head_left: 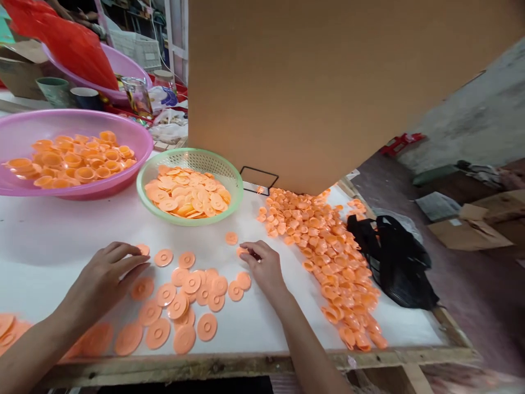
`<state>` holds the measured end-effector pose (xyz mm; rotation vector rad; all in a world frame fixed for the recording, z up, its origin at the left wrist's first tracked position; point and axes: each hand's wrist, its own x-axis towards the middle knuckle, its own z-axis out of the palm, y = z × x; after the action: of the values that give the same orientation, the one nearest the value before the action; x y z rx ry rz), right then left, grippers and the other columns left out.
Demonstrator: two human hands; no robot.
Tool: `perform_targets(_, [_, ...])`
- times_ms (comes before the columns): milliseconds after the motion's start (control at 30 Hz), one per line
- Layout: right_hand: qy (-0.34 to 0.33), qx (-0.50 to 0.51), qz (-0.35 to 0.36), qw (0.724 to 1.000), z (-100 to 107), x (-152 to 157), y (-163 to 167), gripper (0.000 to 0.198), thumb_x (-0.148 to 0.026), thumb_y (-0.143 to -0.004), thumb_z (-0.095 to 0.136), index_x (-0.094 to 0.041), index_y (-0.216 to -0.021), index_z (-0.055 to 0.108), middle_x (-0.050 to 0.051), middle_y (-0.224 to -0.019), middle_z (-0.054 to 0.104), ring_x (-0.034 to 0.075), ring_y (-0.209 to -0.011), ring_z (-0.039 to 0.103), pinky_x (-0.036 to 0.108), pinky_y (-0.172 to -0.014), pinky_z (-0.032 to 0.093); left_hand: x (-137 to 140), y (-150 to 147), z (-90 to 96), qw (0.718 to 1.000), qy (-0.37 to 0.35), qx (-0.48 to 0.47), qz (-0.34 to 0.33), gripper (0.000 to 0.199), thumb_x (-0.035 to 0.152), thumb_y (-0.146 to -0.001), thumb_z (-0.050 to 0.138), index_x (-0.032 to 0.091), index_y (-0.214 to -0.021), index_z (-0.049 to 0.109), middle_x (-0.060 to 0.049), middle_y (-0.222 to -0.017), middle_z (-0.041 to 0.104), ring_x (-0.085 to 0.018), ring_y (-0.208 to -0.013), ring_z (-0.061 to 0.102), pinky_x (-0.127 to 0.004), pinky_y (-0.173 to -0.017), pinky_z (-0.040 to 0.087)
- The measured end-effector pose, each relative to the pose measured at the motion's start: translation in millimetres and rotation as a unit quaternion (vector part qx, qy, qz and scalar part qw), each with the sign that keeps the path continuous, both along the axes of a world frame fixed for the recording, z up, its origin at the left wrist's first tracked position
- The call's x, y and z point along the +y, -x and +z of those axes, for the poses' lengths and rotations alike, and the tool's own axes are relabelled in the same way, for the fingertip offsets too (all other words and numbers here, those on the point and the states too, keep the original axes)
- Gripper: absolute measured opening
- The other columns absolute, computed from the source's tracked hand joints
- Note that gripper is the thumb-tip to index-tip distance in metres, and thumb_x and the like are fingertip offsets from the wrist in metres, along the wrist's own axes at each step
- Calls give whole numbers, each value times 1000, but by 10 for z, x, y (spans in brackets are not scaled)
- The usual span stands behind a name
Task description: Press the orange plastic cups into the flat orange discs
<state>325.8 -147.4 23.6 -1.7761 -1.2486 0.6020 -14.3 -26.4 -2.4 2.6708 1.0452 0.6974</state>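
Observation:
Flat round orange plastic discs (pixel 158 334) with a ring in the middle lie scattered on the white tabletop between my hands. My left hand (pixel 102 273) has its fingers stretched out, with the fingertips over the edge of one disc (pixel 143 249) that they partly cover. Thumb and fingers of my right hand (pixel 264 268) close on the edge of a small orange disc (pixel 241 251). Another disc (pixel 232 238) lies just beyond that hand. Behind them stands a green plastic basket (pixel 189 220) holding a heap of such discs.
A pink basin (pixel 74 191) of orange cup-shaped pieces stands at the left. More cup-shaped pieces (pixel 324 246) are heaped at the right, beside a black bag (pixel 397 268). A large cardboard box (pixel 287 87) blocks the back. The table has a wooden edge (pixel 229 362) in front.

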Motion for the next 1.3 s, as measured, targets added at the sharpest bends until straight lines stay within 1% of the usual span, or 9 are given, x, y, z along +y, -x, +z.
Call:
perform_targets(200, [-22, -87, 5, 996, -96, 20, -3, 16, -22, -83, 54, -23, -88, 69, 4, -83, 67, 20, -79, 62, 34, -73, 51, -29, -394, 99, 997, 24, 41, 53, 28, 27, -93, 46, 21, -106, 70, -9, -100, 70, -24, -91, 60, -37, -76, 47])
perform_targets(367, [-29, -187, 107, 976, -67, -121, -7, 27, -13, -89, 46, -25, -87, 71, 6, -89, 68, 23, -90, 58, 37, -78, 51, -28, -359, 105, 997, 50, -5, 51, 27, 28, -93, 45, 20, -95, 71, -7, -92, 69, -22, -86, 60, -34, -74, 48])
perform_targets(500, [29, -175, 72, 982, -20, -366, -23, 29, -13, -87, 50, -25, -106, 69, 6, -99, 66, 22, -96, 58, 37, -84, 52, -159, -467, 85, 994, 91, -16, -52, 23, 27, -92, 48, 23, -95, 70, -5, -93, 68, -20, -89, 58, -30, -74, 48])
perform_targets(600, [76, -155, 75, 982, -10, -511, -19, 28, -14, -79, 61, -25, -105, 68, 5, -99, 63, 22, -96, 59, 35, -84, 51, -234, -633, 82, 987, 108, 24, -113, 23, 23, -90, 48, 24, -93, 71, -5, -88, 66, -19, -84, 56, -31, -70, 47])
perform_targets(733, [81, -88, 37, 992, -30, -590, -104, 8, -15, -77, 65, -22, -82, 66, 1, -82, 63, 18, -77, 60, 30, -69, 50, -230, -695, 99, 986, 123, 38, -110, 23, 19, -90, 47, 23, -93, 70, -6, -87, 63, -19, -83, 55, -30, -68, 45])
perform_targets(800, [55, -99, -4, 994, -44, -608, -175, 7, -17, -81, 63, -21, -75, 65, 2, -77, 64, 19, -74, 59, 31, -67, 49, -212, -644, 115, 985, 131, 42, -107, 24, 18, -90, 47, 23, -96, 70, -6, -88, 63, -19, -83, 55, -30, -68, 45])
perform_targets(933, [24, -208, 21, 978, -45, -629, -170, 20, -11, -87, 53, -22, -86, 70, 6, -88, 67, 24, -89, 56, 39, -81, 48, -243, -619, 152, 991, 105, 19, -79, 25, 20, -92, 46, 24, -98, 70, -6, -91, 64, -20, -83, 55, -32, -70, 45])
perform_targets(1100, [65, -184, 111, 974, -15, -570, 133, 31, -14, -83, 65, -23, -113, 66, 7, -103, 60, 24, -100, 54, 37, -87, 48, -408, -994, 219, 990, 97, 15, -105, 18, 27, -89, 57, 22, -102, 68, -7, -97, 65, -23, -93, 55, -37, -78, 44])
perform_targets(1300, [122, -126, 84, 981, -47, -469, 249, 22, -8, -76, 68, -20, -95, 66, 4, -96, 57, 19, -90, 55, 33, -81, 46, -430, -1381, 153, 970, 191, 79, -125, 21, 7, -70, 66, 20, -86, 61, -3, -90, 61, -20, -86, 56, -31, -71, 42])
